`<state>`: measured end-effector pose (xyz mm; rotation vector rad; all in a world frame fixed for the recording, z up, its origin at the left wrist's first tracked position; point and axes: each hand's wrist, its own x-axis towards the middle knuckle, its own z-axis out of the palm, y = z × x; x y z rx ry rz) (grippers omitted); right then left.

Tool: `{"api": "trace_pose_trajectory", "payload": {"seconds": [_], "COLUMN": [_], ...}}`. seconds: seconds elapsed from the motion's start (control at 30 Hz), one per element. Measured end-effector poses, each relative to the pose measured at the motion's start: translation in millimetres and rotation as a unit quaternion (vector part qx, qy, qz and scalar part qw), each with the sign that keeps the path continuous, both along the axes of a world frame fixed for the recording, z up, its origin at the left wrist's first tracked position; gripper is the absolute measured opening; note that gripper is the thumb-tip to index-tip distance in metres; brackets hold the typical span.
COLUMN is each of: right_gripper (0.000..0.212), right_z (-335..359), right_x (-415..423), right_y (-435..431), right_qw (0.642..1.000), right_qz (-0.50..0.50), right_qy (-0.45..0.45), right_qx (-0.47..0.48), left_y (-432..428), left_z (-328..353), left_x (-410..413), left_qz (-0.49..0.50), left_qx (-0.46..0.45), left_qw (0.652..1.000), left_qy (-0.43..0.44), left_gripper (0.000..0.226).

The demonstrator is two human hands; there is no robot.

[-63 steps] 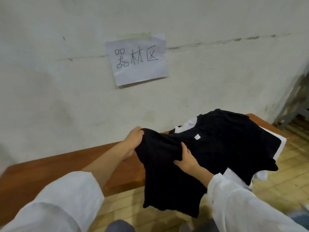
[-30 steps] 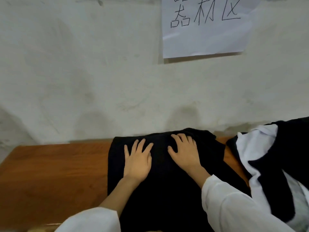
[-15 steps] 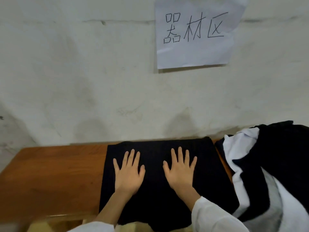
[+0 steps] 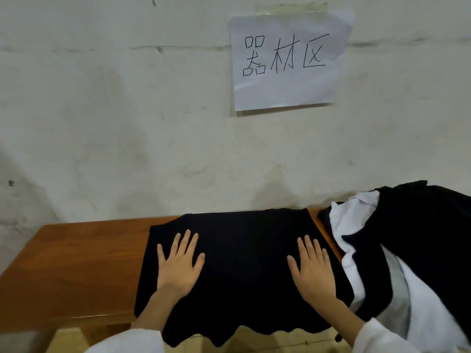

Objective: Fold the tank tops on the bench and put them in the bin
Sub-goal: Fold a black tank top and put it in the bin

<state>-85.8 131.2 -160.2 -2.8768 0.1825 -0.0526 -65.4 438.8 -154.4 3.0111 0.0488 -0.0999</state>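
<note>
Both hands lie flat and palm down on the black tank top (image 4: 244, 253), fingers straight and a little spread, curling round nothing. My left hand (image 4: 179, 266) presses near the cloth's left edge and my right hand (image 4: 312, 270) near its right edge, with a broad stretch of dark fabric between them. White sleeves (image 4: 377, 340) cover both forearms at the bottom of the view.

I see the tank top spread across the wooden bench (image 4: 76, 263), its far edge close to the wall (image 4: 102, 123). Its near part hangs over the bench's front edge, ending in a wavy hem above the pale floor (image 4: 267, 337). I cannot make out straps or neckline in the dark cloth, nor tell whether it has any fold in it. Bare wood runs off to the left of it.

Just to the right sits a heap of other garments (image 4: 413, 238), black and white with a grey piece among them. A narrow strip of bench shows between the heap and the tank top toward the wall. Nearer my right wrist the two meet, and I cannot tell whether they overlap.

On the wall above the tank top's right half hangs a white paper sign (image 4: 288, 93) with three handwritten black characters, taped along its top edge.
</note>
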Motion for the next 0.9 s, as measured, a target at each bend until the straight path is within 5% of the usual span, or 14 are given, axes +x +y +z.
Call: {"api": "trace_pose_trajectory", "payload": {"seconds": [0.13, 0.43, 0.67, 0.77, 0.9], "right_gripper": [0.073, 0.070, 0.087, 0.086, 0.059], "right_z": [-5.4, -8.4, -9.5, -3.8, 17.8], "right_x": [-10.5, -19.3, -22.4, -20.4, -17.8], "right_y": [6.9, 12.8, 11.1, 10.2, 4.1], "right_qw": [0.999, 0.998, 0.999, 0.999, 0.996], "right_qz": [-0.039, -0.043, -0.026, -0.011, 0.013], "right_qy": [-0.004, -0.004, -0.002, 0.031, 0.084], "right_qx": [-0.030, -0.040, -0.046, -0.042, 0.010], "left_y": [3.3, 3.5, 3.2, 3.6, 3.3], "left_z": [-0.5, -4.7, -2.8, -0.6, 2.3], "left_x": [8.3, -7.0, -23.5, -19.5, -25.4], "left_qz": [-0.015, -0.020, -0.012, -0.008, 0.003], "left_qx": [0.003, -0.012, 0.013, 0.002, -0.071], "left_qw": [1.000, 0.999, 1.000, 1.000, 0.996], "left_qy": [0.007, -0.029, -0.018, -0.012, -0.059], "left_gripper": [0.072, 0.087, 0.087, 0.073, 0.045]}}
